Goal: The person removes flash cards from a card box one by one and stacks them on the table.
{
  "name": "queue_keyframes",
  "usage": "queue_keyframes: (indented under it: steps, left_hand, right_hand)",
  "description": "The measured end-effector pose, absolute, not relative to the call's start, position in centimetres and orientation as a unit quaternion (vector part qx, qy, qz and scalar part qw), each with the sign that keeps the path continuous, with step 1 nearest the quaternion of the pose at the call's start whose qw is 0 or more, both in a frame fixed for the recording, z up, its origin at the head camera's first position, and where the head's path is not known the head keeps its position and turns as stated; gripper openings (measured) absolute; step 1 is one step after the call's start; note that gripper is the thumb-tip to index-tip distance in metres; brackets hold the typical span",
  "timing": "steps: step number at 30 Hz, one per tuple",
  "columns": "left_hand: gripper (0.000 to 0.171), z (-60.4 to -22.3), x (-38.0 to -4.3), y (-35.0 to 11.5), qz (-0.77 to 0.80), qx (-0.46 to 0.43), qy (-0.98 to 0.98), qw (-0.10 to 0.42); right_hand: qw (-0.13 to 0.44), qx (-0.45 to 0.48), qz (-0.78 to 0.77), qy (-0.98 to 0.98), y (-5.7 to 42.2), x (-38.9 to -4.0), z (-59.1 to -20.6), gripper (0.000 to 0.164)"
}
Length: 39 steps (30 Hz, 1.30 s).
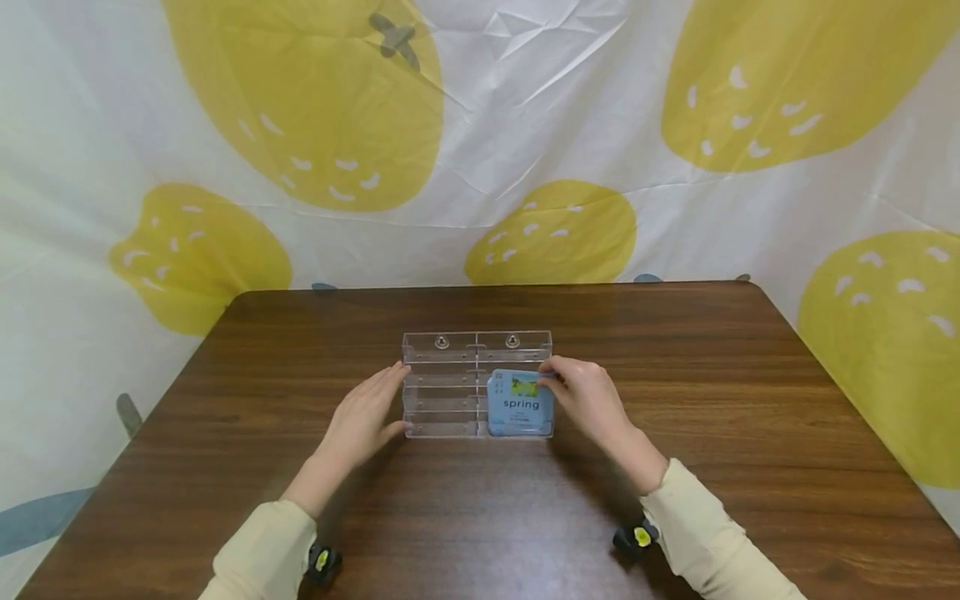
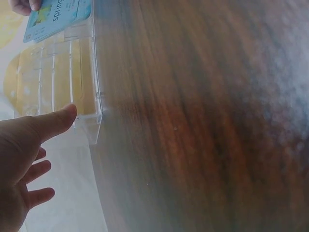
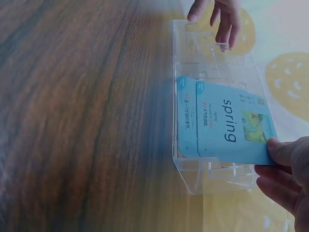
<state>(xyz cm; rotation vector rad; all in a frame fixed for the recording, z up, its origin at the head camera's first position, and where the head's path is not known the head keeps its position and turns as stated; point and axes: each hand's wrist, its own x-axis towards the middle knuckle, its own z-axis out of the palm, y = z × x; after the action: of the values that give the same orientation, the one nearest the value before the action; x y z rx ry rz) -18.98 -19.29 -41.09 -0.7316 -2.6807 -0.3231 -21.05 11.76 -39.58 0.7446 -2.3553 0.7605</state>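
A clear plastic rack (image 1: 440, 403) with two columns of tiered slots lies on the table in the middle of the head view. Blue flash cards (image 1: 521, 417), the front one printed "spring", sit in its lower right part. At their upper right corner my right hand (image 1: 592, 400) pinches the cards, thumb on the printed face in the right wrist view. At least two cards (image 3: 227, 121) overlap there. My left hand (image 1: 365, 417) rests against the rack's left side with its fingers extended. The left wrist view shows its thumb (image 2: 58, 121) near the rack's edge.
The brown wooden table (image 1: 480, 517) extends around the rack. Behind it hangs a white cloth (image 1: 525, 75) with yellow fruit prints. A dark wrist device (image 1: 324, 565) sits by the left sleeve, another (image 1: 636, 537) by the right.
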Motion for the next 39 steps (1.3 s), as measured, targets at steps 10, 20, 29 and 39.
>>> queue_keyframes:
  steps: [10,20,29,39]
  left_hand:
    - [0.08,-41.2,-18.9,-19.2,-0.12,-0.252,-0.945,0.167]
    - [0.078,-41.3,-18.8,-19.3,-0.125,-0.249,-0.945,0.172]
    - [0.078,-41.2,-18.8,-19.3,-0.128,-0.249,-0.944,0.172]
    - [0.078,-41.2,-18.9,-19.3,-0.124,-0.249,-0.946,0.167]
  right_hand:
    - [0.27,0.277,0.307,-0.869,12.0,-21.2,-39.1,0.004]
    - [0.264,0.282,0.35,-0.854,12.2,-21.0,-38.2,0.005]
    - [0.266,0.276,0.362,-0.85,12.8,-20.5,-37.6,0.005]
    - [0.196,0.262,0.388,-0.862,13.4,-19.4,-37.2,0.004]
